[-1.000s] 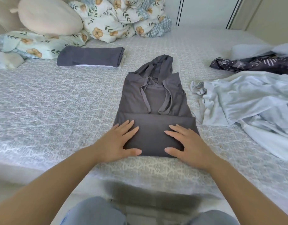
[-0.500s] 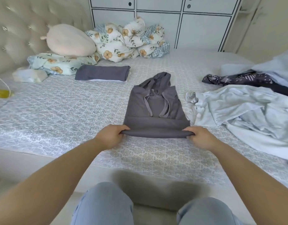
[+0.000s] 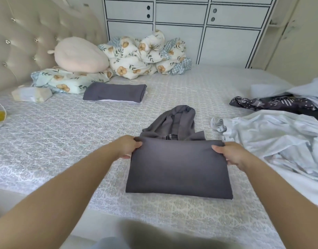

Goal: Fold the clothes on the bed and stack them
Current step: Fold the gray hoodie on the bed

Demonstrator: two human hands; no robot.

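A dark grey hoodie (image 3: 178, 168) lies on the bed (image 3: 64, 133) in front of me, its body folded into a rectangle with the hood sticking out behind. My left hand (image 3: 126, 146) grips the fold's far left corner. At the far right corner my right hand (image 3: 230, 154) grips the same fold. A folded stack (image 3: 115, 92), dark grey over white, lies farther back to the left. Unfolded clothes lie at the right: a pale blue garment (image 3: 273, 139) and a dark patterned one (image 3: 273, 103).
Floral pillows (image 3: 64, 81), a pink cushion (image 3: 81, 54) and a bundled floral quilt (image 3: 145, 54) sit by the tufted headboard (image 3: 20, 38). A tissue pack (image 3: 31, 94) lies at the far left. White cabinets (image 3: 190, 29) stand behind the bed.
My hands went from pressing the folded hem flat to gripping its ends, then carried that fold forward over the hoodie's chest. The drawstrings are now covered.
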